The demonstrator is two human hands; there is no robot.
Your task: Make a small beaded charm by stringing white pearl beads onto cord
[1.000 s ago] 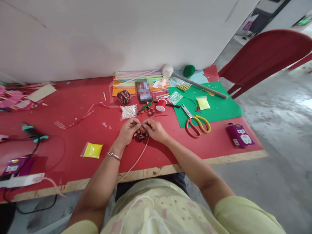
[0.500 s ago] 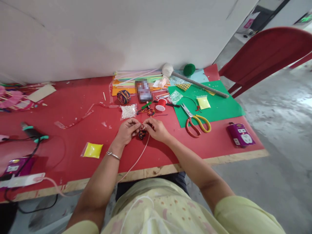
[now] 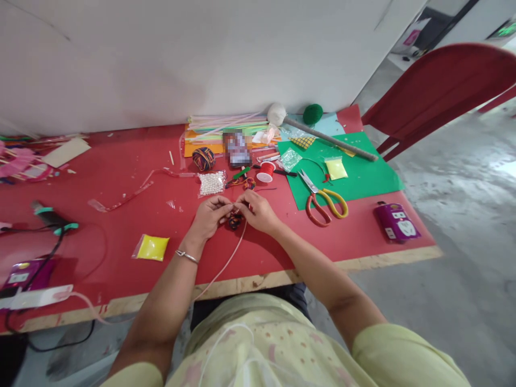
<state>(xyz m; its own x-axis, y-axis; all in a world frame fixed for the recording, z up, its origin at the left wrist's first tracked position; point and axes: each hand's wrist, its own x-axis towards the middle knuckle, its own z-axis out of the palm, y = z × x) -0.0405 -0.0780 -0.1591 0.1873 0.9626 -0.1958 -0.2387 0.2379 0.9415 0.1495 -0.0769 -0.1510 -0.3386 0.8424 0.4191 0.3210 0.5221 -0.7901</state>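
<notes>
My left hand [image 3: 212,215] and my right hand [image 3: 258,211] meet over the red tabletop, fingertips pinched close together. Between them hangs a small dark multicoloured yarn bundle [image 3: 234,220]; the pinched part is mostly covered by my fingers. A pale pink cord [image 3: 226,264] passes below my right hand and runs to the table's front edge. Just beyond my hands lie a bag of white beads [image 3: 212,183], a red thread spool [image 3: 266,172] and a small multicoloured yarn piece [image 3: 249,183]. Scissors [image 3: 322,200] with red and yellow handles rest to the right.
A multicoloured yarn ball [image 3: 203,159], a phone [image 3: 237,149] and coloured sticks [image 3: 226,126] lie near the wall. A green sheet [image 3: 363,177] carries a grey rod [image 3: 334,141]. At left are a yellow packet [image 3: 153,248], a glue gun [image 3: 54,217] and a power strip [image 3: 44,298].
My right fingertips have shifted slightly and cover more of the pinched yarn piece. My left hand stays nearly still, and the view has moved a little.
</notes>
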